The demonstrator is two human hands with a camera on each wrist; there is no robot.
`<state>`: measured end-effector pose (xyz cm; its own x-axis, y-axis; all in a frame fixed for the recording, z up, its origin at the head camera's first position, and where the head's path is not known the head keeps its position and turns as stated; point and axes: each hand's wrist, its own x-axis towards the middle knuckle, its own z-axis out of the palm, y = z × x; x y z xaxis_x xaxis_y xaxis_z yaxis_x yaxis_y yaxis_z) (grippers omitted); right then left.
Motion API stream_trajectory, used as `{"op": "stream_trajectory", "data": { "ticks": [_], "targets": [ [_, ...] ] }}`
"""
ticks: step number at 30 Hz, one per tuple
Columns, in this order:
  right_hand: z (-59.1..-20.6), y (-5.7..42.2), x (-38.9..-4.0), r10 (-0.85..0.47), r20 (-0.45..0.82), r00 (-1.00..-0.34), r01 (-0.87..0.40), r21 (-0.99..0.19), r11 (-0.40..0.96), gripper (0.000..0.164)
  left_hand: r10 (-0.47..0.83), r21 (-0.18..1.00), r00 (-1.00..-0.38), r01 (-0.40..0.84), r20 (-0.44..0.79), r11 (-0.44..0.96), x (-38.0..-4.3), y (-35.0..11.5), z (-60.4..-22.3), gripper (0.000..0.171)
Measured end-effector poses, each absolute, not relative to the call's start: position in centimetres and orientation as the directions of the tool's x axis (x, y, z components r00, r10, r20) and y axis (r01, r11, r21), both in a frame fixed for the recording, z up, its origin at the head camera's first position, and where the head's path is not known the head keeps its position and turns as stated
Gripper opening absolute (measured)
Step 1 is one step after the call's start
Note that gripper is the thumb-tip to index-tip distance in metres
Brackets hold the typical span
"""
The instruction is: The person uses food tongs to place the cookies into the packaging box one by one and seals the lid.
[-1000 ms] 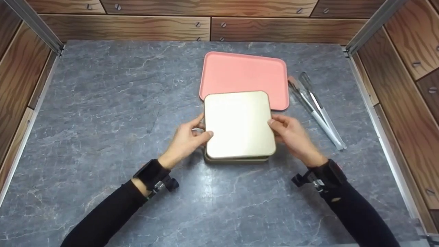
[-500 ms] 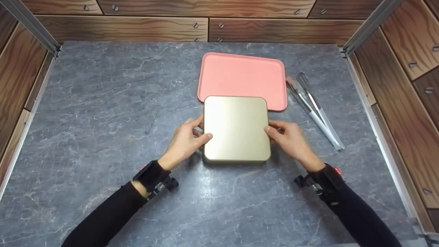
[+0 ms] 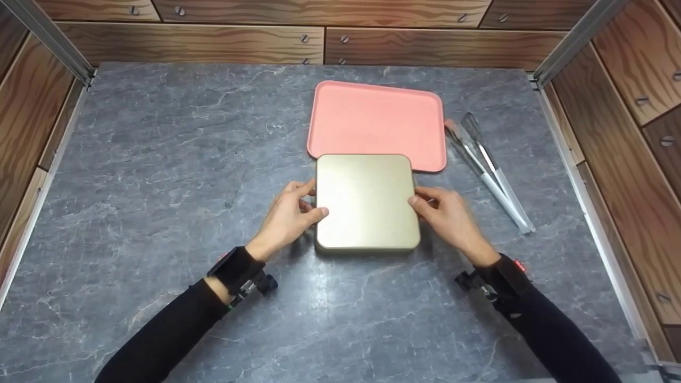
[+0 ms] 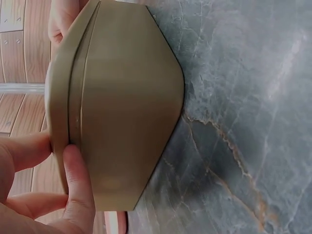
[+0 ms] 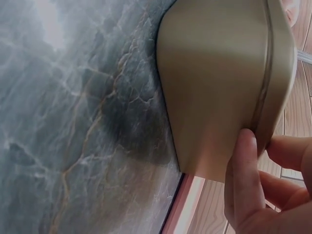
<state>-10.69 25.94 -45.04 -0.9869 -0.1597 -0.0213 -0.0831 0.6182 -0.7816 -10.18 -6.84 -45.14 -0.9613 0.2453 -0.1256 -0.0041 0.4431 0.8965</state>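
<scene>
A square gold tin (image 4: 131, 97) stands on the grey marbled table, its lid (image 3: 366, 202) covering the top. Seen from the left wrist, a thin dark line runs between lid and body. My left hand (image 3: 287, 215) pinches the lid's left edge, thumb on top and fingers at the side. On the opposite edge my right hand (image 3: 449, 218) does likewise; from the right wrist, a fingertip (image 5: 246, 141) touches the side near the lid's rim. The inside of the tin is hidden.
Behind the tin lies a pink tray (image 3: 378, 117), its front edge partly covered from view by the lid. To the right of the tray are metal tongs (image 3: 492, 175) with pale grey handles. Wood-patterned panels (image 3: 191, 45) border the table at the back and sides.
The lid, raised and askew over the tin a second ago, has come down and now lines up with the body. Both hands moved down with it, keeping their hold.
</scene>
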Motion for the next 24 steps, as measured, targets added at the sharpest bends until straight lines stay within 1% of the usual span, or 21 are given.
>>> {"op": "stream_trajectory", "data": {
  "ticks": [6, 14, 24],
  "targets": [
    [-45.26, 26.04, -10.67, -0.155, -0.030, -0.987, -0.079, -0.755, 0.650, 0.040, 0.247, 0.898, -0.960, -0.012, -0.134, 0.439, -10.28, -6.87, -45.29, 0.076],
    [-45.14, 26.10, -10.70, -0.156, -0.042, -0.987, -0.072, -0.750, 0.657, 0.041, 0.242, 0.905, -0.959, -0.033, -0.147, 0.423, -10.35, -6.85, -45.45, 0.076],
    [-45.58, 26.04, -10.60, -0.166, 0.014, -0.986, -0.123, -0.728, 0.674, 0.038, 0.268, 0.891, -0.953, -0.002, -0.139, 0.454, -10.30, -7.03, -45.68, 0.078]
  ]
}}
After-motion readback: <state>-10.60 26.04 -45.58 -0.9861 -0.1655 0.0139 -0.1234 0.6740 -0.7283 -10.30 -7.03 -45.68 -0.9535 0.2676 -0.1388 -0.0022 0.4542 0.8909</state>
